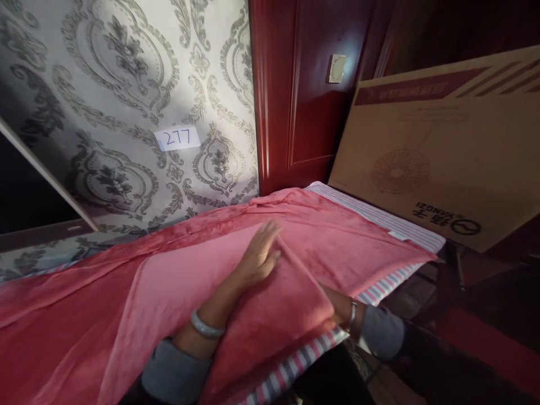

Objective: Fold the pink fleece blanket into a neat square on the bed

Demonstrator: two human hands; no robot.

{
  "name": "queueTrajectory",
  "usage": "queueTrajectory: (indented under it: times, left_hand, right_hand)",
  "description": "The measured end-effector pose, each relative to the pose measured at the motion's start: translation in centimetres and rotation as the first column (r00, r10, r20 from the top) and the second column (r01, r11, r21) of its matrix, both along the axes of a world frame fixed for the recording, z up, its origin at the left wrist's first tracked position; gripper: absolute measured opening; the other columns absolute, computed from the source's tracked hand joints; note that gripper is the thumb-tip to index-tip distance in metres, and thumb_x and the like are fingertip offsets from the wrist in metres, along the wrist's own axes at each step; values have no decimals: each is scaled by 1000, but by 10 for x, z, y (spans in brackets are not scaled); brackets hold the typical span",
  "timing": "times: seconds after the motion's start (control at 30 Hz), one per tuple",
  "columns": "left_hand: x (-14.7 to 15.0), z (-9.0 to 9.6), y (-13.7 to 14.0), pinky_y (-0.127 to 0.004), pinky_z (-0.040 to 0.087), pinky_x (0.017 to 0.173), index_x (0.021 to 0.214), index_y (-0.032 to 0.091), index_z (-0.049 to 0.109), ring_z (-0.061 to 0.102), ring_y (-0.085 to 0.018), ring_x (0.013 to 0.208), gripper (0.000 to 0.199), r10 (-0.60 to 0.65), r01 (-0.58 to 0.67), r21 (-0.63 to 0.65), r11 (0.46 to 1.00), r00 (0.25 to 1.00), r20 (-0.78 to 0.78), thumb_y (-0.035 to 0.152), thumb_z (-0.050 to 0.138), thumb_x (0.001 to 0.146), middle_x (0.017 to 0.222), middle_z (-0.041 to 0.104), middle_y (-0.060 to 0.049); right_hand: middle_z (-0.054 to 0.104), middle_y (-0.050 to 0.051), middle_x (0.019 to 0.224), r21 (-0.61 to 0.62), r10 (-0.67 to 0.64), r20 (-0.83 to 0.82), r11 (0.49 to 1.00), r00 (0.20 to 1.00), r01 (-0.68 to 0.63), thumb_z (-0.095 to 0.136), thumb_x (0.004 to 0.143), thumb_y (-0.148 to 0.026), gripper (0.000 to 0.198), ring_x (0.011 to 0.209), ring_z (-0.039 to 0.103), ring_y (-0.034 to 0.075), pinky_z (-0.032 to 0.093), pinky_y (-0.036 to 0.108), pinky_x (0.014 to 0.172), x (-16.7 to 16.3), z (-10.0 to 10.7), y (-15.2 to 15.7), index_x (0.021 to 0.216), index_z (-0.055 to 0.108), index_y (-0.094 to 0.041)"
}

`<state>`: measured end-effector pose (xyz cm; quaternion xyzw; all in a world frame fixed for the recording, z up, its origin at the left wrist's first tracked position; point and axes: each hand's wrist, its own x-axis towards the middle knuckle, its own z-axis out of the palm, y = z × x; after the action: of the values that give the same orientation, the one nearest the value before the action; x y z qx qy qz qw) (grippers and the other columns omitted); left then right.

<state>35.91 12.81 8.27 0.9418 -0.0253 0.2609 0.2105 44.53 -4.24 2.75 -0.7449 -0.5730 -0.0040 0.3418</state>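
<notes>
A pink plush blanket (270, 304) lies spread out, with part of it folded over on top. My left hand (258, 256) rests on the folded part near its upper edge, fingers stretched out and the thumb apart. A bangle circles the left wrist. My right hand (335, 304) reaches in under the near right corner of the fold. Cloth hides its fingers, so their grip does not show. Below the blanket, a striped sheet (379, 289) shows along the near edge and at the far right.
A large cardboard box (447, 146) with a printed fan picture leans at the right. Behind the blanket stand a patterned wall (126, 67) with a paper label (177, 138) reading 277, and a dark red wood panel (312, 112). A dark framed panel (29, 185) is at the left.
</notes>
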Motion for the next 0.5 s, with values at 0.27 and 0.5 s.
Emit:
queueTrajectory:
  times: [0.27,0.5]
  left_hand:
    - [3,-17,-6,-60,18,123,155,14,32,19,-35,153,73,178,-114,248,962,952,-251,55,45,96,163,29,-19]
    - [13,-29,-20,-61,17,122,151,10,39,22,-37,152,72,229,-122,348,929,931,-285,55,48,95,161,32,-23]
  right_hand:
    - [44,15,154,-317,5,132,948,991,37,56,93,-30,54,146,35,35,28,60,119,62,0,-28,146,54,-20]
    - [53,11,149,137,-47,-28,989,998,51,44,98,-33,52,138,48,27,39,50,116,21,41,-43,148,50,-21]
